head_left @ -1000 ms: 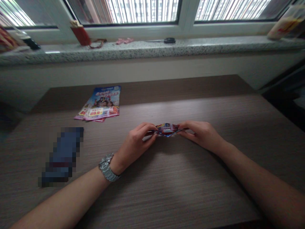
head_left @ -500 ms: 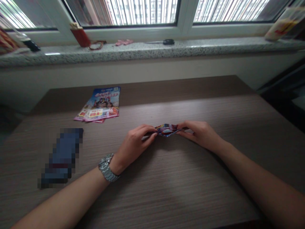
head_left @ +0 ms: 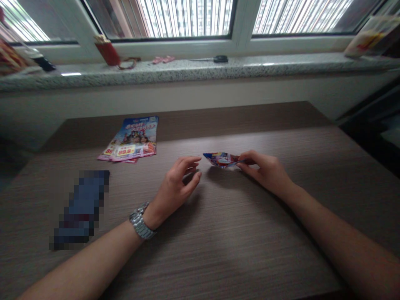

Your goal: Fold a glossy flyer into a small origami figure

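A folded, colourful printed paper [head_left: 221, 159] is raised a little over the wooden table [head_left: 200, 241], its pointed blue end facing left. My right hand [head_left: 265, 171] pinches its right end between thumb and fingers. Just left of the paper, my left hand [head_left: 181, 177] holds nothing, its thumb and fingers apart; a metal watch [head_left: 142, 220] is on that wrist. Several printed flyers [head_left: 134, 139] lie overlapped at the back left of the table.
A pixelated dark blue object [head_left: 83, 206] lies on the table's left. The granite windowsill [head_left: 187, 74] behind bears a red container [head_left: 107, 51], pink items [head_left: 163, 59], a dark-handled tool [head_left: 220, 59], a bottle [head_left: 43, 61] and a bag [head_left: 364, 39].
My left hand has let go of the paper and opened, drawing slightly left. The paper, still in my right hand, has shifted slightly right and up in the view.
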`<state>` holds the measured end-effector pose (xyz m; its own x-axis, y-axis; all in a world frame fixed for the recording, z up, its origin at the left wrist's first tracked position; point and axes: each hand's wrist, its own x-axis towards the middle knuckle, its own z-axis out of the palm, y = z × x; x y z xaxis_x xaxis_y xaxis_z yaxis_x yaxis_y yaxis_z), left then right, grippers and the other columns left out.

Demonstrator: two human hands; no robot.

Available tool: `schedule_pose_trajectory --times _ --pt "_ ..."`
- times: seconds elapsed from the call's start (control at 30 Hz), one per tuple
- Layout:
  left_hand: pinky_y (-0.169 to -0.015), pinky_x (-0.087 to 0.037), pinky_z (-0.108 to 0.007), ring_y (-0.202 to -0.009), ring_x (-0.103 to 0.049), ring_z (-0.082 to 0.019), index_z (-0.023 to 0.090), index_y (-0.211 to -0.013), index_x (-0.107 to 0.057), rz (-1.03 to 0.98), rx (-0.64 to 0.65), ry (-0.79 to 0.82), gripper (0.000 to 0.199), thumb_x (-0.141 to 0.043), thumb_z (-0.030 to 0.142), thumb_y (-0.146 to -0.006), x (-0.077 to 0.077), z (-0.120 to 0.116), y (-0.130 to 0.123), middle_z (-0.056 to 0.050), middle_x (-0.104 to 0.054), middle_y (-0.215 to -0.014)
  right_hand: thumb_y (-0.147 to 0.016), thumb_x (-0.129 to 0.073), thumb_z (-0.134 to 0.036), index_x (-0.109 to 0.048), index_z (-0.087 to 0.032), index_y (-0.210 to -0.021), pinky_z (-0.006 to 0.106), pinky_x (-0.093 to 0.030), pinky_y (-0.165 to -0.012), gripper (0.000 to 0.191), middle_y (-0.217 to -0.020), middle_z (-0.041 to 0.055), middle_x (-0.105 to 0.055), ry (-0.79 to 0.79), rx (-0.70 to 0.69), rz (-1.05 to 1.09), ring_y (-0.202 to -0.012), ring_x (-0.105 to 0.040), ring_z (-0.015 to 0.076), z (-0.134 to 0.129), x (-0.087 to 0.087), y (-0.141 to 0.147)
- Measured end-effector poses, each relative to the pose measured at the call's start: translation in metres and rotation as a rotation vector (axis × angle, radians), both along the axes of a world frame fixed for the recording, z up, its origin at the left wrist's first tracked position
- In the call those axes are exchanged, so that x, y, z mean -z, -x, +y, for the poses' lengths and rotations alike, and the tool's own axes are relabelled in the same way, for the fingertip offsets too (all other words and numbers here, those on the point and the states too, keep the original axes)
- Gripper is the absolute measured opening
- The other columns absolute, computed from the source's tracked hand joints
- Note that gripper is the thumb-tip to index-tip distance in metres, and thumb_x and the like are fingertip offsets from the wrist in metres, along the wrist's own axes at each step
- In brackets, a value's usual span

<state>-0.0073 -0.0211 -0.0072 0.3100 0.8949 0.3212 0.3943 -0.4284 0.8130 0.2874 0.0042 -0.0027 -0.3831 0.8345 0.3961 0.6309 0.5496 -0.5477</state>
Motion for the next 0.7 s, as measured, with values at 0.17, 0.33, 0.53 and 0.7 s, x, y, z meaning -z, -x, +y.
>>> schedule_pose_trajectory --times 0.17,0.33,0.53,0.7 --pt "-0.101 -0.06 -0.035 -0.11 -0.066 -0.017 0.021 -0.125 -0.059 0.008 0.011 0.001 0.027 -0.059 0.02 -0.098 0.001 0.001 0.0 -0.009 -0.058 -0.125 -0.093 -0.066 -0.034 -0.063 -0.023 -0.099 0.033 -0.061 -0.068 0.013 -0.093 0.0047 -0.078 -0.008 0.241 0.067 -0.075 -0.076 0.0218 0.013 0.004 -0.01" --pt "-0.1 -0.06 -0.035 -0.109 -0.066 -0.018 0.02 -0.121 -0.061 0.035 0.025 0.006 0.023 -0.058 0.02 -0.098 0.0 0.001 0.0 -0.009 -0.058 -0.123 -0.092 -0.066 -0.04 -0.062 -0.024 -0.093 0.036 -0.061 -0.066 0.017 -0.09 0.0057 -0.076 -0.022 0.37 0.109 -0.073 -0.074 0.0237 0.028 0.009 -0.024" --pt "-0.095 -0.062 -0.033 -0.105 -0.066 -0.017 0.02 -0.116 -0.064 0.052 0.03 -0.011 0.019 -0.058 0.021 -0.098 -0.004 0.001 0.0 -0.008 -0.06 -0.117 -0.091 -0.066 -0.043 -0.062 -0.024 -0.092 0.036 -0.057 -0.068 0.02 -0.088 0.0059 -0.074 -0.051 0.482 0.12 -0.074 -0.071 0.0234 0.04 0.017 -0.035" --pt "-0.096 -0.061 -0.035 -0.107 -0.065 -0.019 0.021 -0.115 -0.064 0.068 0.033 -0.023 0.018 -0.058 0.021 -0.097 -0.003 0.002 0.0 -0.008 -0.061 -0.119 -0.09 -0.065 -0.046 -0.063 -0.022 -0.094 0.034 -0.054 -0.064 0.025 -0.09 0.0059 -0.072 -0.048 0.478 0.112 -0.069 -0.066 0.0204 0.046 0.025 -0.04"
